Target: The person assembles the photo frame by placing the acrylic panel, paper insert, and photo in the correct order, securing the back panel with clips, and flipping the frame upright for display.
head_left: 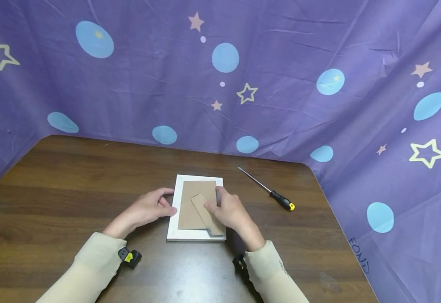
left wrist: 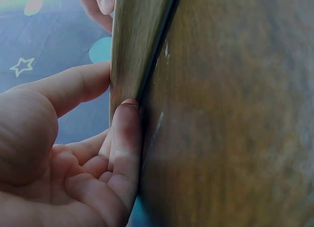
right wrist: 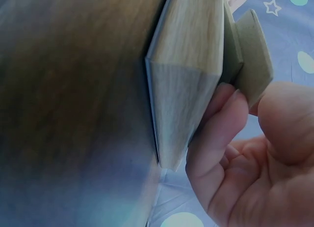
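A white-bordered frame (head_left: 172, 225) lies on the wooden table with a brown backing panel (head_left: 190, 206) inside the border. A narrow brown strip (head_left: 205, 214) lies slantwise over the panel. The left hand (head_left: 146, 208) touches the frame's left edge with thumb and fingers; the left wrist view shows its fingertips against the wood-grained side (left wrist: 132, 45). At the right edge, the right hand (head_left: 232, 210) has its thumb on the strip and its fingers by the frame's side. In the right wrist view the strip (right wrist: 254, 55) stands out at an angle above the frame side (right wrist: 184, 89).
A screwdriver (head_left: 277, 198) with a black and yellow handle lies to the right of the frame on the table (head_left: 91, 181). Purple cloth (head_left: 281, 109) with stars and blue spots hangs behind and beside the table.
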`<state>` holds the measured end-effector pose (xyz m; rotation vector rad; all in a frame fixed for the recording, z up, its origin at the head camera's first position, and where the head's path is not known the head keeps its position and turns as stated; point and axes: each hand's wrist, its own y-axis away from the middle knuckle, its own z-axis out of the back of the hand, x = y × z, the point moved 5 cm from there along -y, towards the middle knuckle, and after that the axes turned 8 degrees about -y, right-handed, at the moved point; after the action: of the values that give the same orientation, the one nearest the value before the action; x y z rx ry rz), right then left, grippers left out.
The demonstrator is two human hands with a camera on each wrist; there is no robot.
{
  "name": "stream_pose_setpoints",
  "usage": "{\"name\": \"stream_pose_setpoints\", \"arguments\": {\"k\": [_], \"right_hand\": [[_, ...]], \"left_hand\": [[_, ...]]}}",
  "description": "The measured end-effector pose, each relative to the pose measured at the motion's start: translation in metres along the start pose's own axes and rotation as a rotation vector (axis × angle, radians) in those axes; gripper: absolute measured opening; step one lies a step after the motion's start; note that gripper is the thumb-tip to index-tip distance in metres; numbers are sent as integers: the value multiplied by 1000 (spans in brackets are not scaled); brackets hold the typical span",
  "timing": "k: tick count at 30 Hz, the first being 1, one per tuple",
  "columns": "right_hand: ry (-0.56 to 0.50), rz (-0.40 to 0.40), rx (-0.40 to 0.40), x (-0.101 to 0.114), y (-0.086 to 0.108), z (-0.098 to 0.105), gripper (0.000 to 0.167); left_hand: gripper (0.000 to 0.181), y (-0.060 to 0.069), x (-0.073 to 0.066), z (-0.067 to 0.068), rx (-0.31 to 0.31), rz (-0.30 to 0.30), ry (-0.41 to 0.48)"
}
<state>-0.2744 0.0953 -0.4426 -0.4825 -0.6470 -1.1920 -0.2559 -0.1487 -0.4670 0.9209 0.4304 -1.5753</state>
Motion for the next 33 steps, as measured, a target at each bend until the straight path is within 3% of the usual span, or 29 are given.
{"name": "stream_pose_setpoints", "arguments": {"k": [11,28,33], "right_hand": [[68,1,0,0,-2,-1,69],[89,-21,-8,0,-4,0,71],[98,-19,0,1,-4,-2,72]], "left_hand": [[76,-3,1,1,-13,-8,-11],[78,-5,1,1,-22,-34,-14],[78,-5,2,0,-16,-18,-13]]}}
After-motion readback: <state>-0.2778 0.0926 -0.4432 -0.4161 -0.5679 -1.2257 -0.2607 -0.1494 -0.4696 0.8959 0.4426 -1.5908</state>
